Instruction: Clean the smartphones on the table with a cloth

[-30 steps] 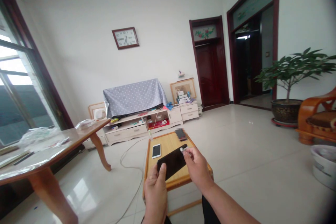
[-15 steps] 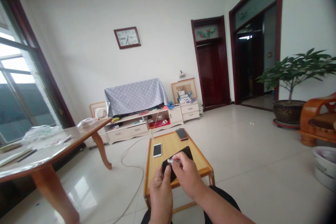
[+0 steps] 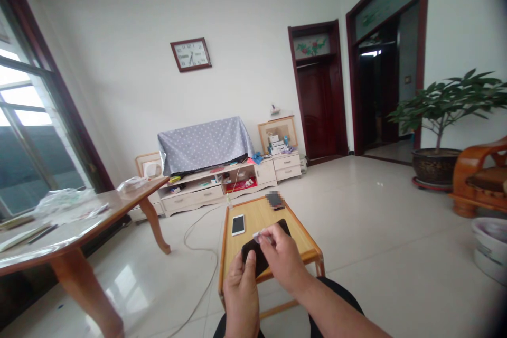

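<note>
My left hand (image 3: pixel 242 285) grips the near-left end of a flat dark phone (image 3: pixel 260 263), thumb on its upper face. The phone is tilted above the small wooden table. My right hand (image 3: pixel 283 257) is closed in a pinch on a small white wipe (image 3: pixel 257 235), which lies against the phone's upper side. The fingers cover part of the wipe and of the phone. Beyond the hands, a white phone (image 3: pixel 238 225) with a dark screen lies on the table.
The low wooden table (image 3: pixel 253 208) carries a dark blurred-out item (image 3: pixel 275 200) at its far end. A cable (image 3: pixel 216 253) runs along the floor on the left. A larger table (image 3: pixel 91 222) stands left, and a white bucket (image 3: pixel 489 253) sits at the right.
My right hand has shifted slightly along the phone with the white wipe. The phone has turned a little in my left hand. Both hands keep their hold.
</note>
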Motion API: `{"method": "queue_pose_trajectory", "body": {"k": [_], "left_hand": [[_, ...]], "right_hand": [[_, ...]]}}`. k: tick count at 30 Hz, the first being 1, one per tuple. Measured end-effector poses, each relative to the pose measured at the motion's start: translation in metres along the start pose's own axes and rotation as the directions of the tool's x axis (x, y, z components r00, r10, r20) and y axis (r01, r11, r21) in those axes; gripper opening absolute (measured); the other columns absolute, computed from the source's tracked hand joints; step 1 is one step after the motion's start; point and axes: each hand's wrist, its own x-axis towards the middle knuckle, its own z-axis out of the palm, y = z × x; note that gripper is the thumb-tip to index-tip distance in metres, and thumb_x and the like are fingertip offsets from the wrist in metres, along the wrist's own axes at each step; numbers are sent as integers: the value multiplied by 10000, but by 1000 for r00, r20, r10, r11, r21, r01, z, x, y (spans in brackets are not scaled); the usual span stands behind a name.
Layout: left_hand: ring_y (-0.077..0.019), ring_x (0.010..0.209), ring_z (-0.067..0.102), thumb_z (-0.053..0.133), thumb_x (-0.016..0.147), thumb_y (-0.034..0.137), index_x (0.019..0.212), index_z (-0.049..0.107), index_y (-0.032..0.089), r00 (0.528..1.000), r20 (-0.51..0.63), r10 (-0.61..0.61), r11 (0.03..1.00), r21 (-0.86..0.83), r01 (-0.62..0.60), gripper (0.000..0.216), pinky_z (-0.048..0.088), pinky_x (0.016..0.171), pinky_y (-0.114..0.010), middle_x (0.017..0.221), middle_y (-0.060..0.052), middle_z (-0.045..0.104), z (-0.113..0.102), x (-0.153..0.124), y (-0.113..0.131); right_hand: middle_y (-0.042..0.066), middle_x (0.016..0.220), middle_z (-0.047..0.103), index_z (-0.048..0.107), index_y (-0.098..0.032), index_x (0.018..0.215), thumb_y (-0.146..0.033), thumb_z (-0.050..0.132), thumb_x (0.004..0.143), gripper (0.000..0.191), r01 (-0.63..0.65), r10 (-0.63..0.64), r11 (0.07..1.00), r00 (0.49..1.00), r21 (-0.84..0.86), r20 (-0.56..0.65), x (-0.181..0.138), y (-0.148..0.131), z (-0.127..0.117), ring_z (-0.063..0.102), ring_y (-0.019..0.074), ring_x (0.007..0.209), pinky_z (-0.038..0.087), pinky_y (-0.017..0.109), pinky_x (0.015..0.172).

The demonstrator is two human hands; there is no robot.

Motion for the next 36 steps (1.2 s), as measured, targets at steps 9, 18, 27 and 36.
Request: {"method": "queue_pose_trajectory", "body": {"k": [9,18,27,36], "left_hand": [[-265,1017,681,754,756,562,1097,736,136,991,-101,-92,987,-139,77,546,521,883,-346,1068,-103,754,0,6,8],[-245,993,665,761,747,569,1008,751,136,985,-160,-72,988,-145,49,506,505,891,-331,997,-76,755,-4,7,16],[-240,976,670,768,724,582,978,744,148,980,-174,-91,985,-162,63,503,508,856,-311,966,-60,755,-3,8,22],[-234,949,665,738,766,586,1029,735,139,991,-119,-66,984,-171,45,519,505,858,-328,971,-77,745,-1,12,9]], "right_hand": [[11,808,720,625,-242,934,-314,515,931,131,-9,8,978,1000,-211,-10,-8,9,3,676,195,740,428,258,642],[23,826,728,614,-236,956,-345,503,957,156,-104,64,954,987,-281,-151,5,8,-9,677,205,752,409,269,648],[16,812,726,613,-240,959,-358,500,971,164,-46,25,959,997,-279,-77,-11,8,-4,679,200,742,408,261,644],[4,839,723,630,-250,957,-307,500,963,142,87,-79,956,996,-279,40,-26,7,4,679,192,774,414,262,674]]}}
